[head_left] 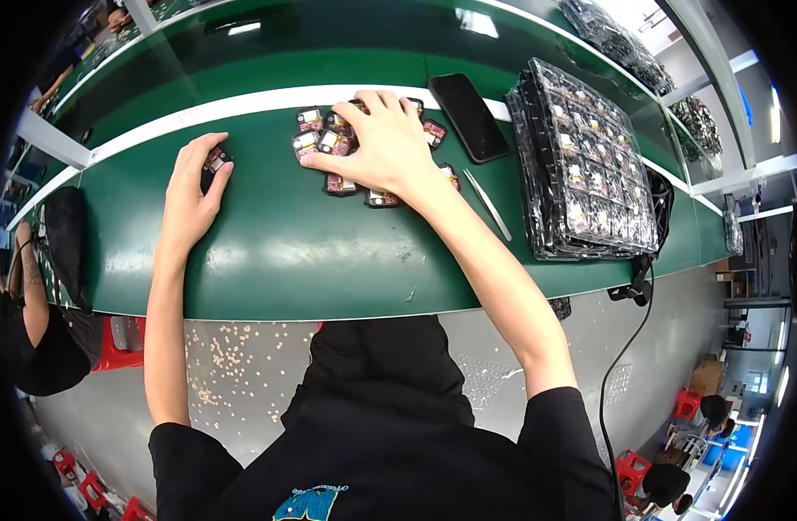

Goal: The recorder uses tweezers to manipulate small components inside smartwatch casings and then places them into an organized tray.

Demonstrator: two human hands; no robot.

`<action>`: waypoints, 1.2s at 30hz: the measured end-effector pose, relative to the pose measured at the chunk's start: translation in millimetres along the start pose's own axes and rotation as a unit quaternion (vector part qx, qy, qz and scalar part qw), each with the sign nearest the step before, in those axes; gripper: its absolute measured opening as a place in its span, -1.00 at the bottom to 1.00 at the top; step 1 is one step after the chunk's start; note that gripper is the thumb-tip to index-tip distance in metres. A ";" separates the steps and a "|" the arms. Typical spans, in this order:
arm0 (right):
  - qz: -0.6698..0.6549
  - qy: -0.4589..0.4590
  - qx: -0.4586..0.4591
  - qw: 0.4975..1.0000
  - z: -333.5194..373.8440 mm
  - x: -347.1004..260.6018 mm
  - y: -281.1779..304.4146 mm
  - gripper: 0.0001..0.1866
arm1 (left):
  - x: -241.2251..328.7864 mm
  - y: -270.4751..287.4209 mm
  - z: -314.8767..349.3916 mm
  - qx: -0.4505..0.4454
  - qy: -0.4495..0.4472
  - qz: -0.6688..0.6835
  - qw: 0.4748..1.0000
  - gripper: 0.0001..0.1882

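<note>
My left hand [188, 198] rests at the left of the green table, thumb and fingers closed round a small black-edged electronic module [214, 159]. Over a loose cluster of the same kind of modules [306, 145], my right hand [383, 146] lies with its fingers spread and its palm down. Its thumb touches the modules at the left of the cluster, and several others are partly hidden beneath the hand. Each module is a small rounded block with a dark rim and a red and white face. A pair of metal tweezers [488, 205] lies right of the right hand.
A black phone [469, 118] lies beyond the tweezers. On the right stands a tall stack of clear plastic trays [589, 165] filled with modules, with a black cable [648, 291] beside it. A white rail [233, 106] runs along the back. A black bag [66, 239] sits far left, near another person.
</note>
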State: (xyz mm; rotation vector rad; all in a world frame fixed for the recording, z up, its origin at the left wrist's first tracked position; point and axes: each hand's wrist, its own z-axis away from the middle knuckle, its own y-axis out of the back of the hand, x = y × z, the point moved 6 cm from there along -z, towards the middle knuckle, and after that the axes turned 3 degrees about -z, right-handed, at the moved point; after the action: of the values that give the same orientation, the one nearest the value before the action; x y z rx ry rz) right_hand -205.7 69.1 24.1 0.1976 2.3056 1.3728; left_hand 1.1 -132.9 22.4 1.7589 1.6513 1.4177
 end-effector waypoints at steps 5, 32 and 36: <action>-0.014 0.041 0.053 0.998 -5.6 -1.7 3.8 -0.30 | 41.9 -3.0 2.0 0.014 -0.054 -0.012 0.998 -0.42; -0.213 0.017 0.234 0.949 -20.7 -7.1 63.1 -0.61 | 59.2 -104.7 -104.0 -0.044 -0.076 0.160 0.983 -0.74; -0.195 0.084 0.277 0.937 -19.4 -37.5 159.8 -0.66 | 33.0 -105.8 -98.0 -0.075 -0.011 0.188 0.979 -0.73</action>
State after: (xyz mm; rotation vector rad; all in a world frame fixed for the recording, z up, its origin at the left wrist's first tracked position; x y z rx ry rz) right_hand -197.3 119.9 181.1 -0.2092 2.6422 0.5471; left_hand -142.9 -111.6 -4.1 2.0626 1.2061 1.6236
